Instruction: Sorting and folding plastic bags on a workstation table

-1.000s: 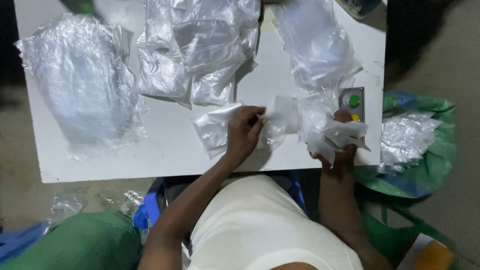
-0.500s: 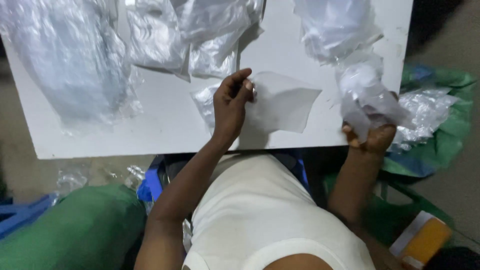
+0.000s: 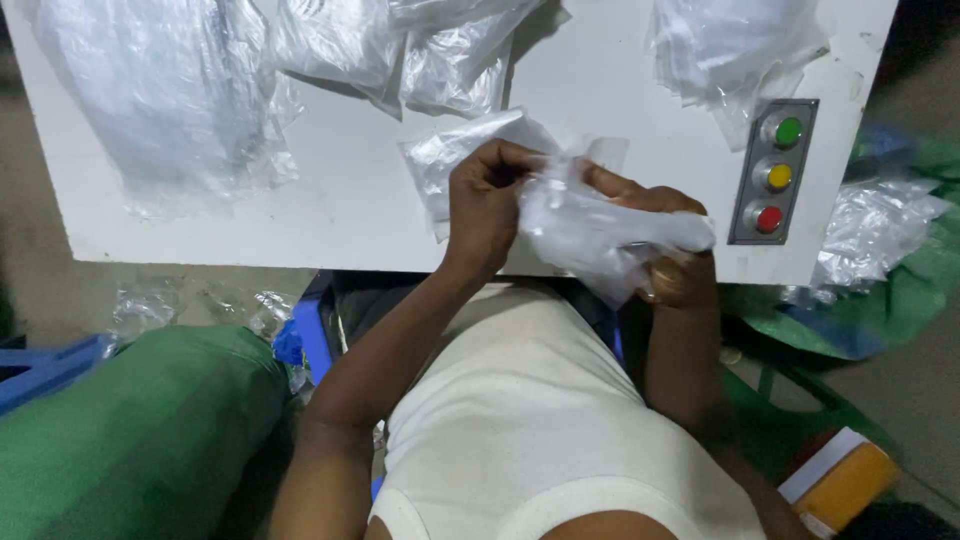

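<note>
L hand [image 3: 487,205]: pinched on clear bag [image 3: 470,150], near table edge [image 3: 300,262].
R hand [image 3: 660,235]: clamped on white item [image 3: 600,228]; fingers partly hidden.
Room: bare tabletop left of hands.

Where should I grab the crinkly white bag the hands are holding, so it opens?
Probably at its upper edge, where the left hand pinches it. Come from the left and above: the white bag lies crumpled across the right hand, which holds the bunched middle, so that upper edge looks like the easiest loose part to pinch.
</note>
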